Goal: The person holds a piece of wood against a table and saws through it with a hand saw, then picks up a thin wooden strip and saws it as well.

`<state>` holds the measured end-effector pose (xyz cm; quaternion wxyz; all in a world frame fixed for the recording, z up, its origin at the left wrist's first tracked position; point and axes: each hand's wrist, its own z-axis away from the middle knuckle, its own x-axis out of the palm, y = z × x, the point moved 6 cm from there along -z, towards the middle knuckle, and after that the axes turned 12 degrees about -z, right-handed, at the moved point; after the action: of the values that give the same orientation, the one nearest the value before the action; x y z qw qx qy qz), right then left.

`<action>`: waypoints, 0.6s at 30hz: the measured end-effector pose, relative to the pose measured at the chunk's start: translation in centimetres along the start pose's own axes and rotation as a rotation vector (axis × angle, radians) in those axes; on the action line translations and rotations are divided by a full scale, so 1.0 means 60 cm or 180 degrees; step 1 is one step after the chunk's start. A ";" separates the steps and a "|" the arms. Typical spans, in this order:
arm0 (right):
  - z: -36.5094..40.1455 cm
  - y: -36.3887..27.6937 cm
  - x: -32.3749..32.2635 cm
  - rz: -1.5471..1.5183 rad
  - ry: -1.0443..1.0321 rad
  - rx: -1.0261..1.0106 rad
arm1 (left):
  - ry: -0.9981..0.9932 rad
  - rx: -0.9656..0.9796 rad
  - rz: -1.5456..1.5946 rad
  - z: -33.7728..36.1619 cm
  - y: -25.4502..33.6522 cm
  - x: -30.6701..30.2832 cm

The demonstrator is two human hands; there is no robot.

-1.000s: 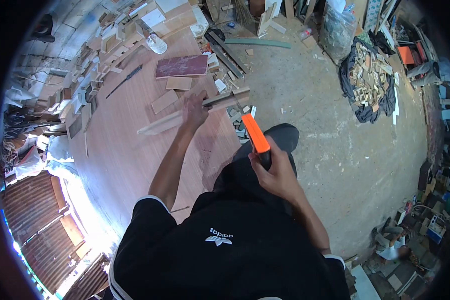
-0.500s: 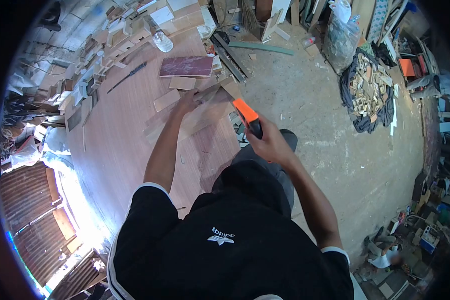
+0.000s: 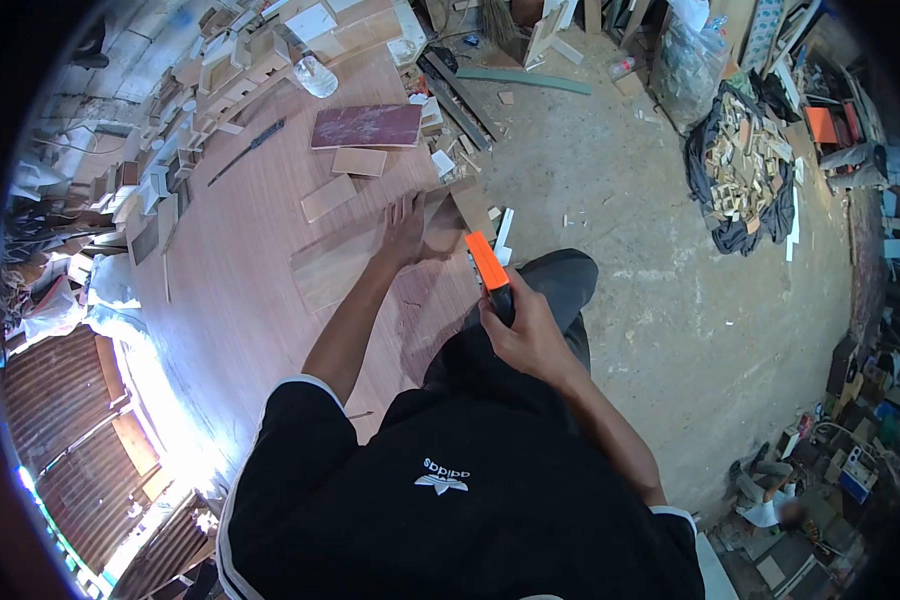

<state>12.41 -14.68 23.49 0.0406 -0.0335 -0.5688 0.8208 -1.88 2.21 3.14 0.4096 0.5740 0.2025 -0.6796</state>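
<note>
My right hand (image 3: 528, 333) is wrapped round the dark handle of an orange-backed hand saw (image 3: 486, 262), just off the table's right edge. The saw's blade is mostly hidden below the orange part. My left hand (image 3: 402, 232) lies with its fingers spread on a long pale wooden board (image 3: 335, 265) at the table's edge. Above that hand, two small wooden pieces lie on the table, one rectangular piece (image 3: 328, 198) and another (image 3: 359, 162) beside a dark red block (image 3: 366, 127).
The wooden table (image 3: 230, 270) carries a thin dark tool (image 3: 246, 152), a clear bottle (image 3: 315, 77) and stacked wooden frames (image 3: 245, 75). Wood offcuts fill a dark sack (image 3: 745, 165) on the floor at right. A person (image 3: 767, 508) sits at lower right.
My right hand and the saw have moved down, towards my body. My left hand has shifted right and down, and its fingers now lie spread on the board.
</note>
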 end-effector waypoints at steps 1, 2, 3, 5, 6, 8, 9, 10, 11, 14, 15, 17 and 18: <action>0.001 0.002 0.000 -0.0006 -0.0001 0.0012 | -0.0024 -0.0014 -0.0046 0.002 0.001 0.004; 0.001 0.003 0.000 0.0000 0.0010 -0.0005 | -0.0036 -0.0010 -0.0046 0.003 0.002 0.007; 0.001 0.004 0.000 0.0009 0.0023 -0.0028 | 0.0021 0.0005 -0.0062 0.004 0.002 0.007; 0.000 0.004 0.001 -0.0022 0.0037 -0.0068 | 0.0081 0.0018 -0.0084 0.003 0.003 0.006; 0.000 0.002 0.003 -0.0052 0.0048 -0.0109 | 0.0046 0.0002 -0.0093 0.003 0.003 0.006; 0.002 -0.003 0.006 -0.0074 0.0056 -0.0049 | 0.0002 -0.0010 -0.0104 0.004 0.003 0.005; 0.003 -0.003 0.008 -0.0088 0.0062 0.0008 | 0.0023 0.0023 -0.0095 0.005 0.003 0.003; 0.003 -0.001 0.010 -0.0090 0.0061 0.0008 | 0.0047 0.0055 -0.0089 0.005 0.004 0.001; 0.002 -0.002 0.013 -0.0133 0.0038 -0.0163 | 0.0044 0.0053 -0.0091 0.004 0.003 -0.001; 0.002 -0.017 0.016 -0.0157 -0.0041 -0.0184 | 0.0318 -0.0078 0.0233 -0.015 -0.006 0.001; 0.003 -0.017 0.018 -0.0138 -0.0099 -0.0029 | 0.0659 -0.0277 0.0376 -0.034 -0.018 0.020; 0.007 -0.015 0.022 -0.0164 -0.0020 -0.0142 | 0.1017 -0.0476 0.0497 -0.053 -0.025 0.050; 0.007 -0.018 0.023 -0.0189 0.0061 -0.0264 | 0.1282 -0.0545 0.0269 -0.063 -0.017 0.050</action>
<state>11.02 -14.55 24.62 0.0689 -0.0260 -0.6026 0.7946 -0.37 4.61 -0.89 0.4362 0.6692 0.3130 -0.5137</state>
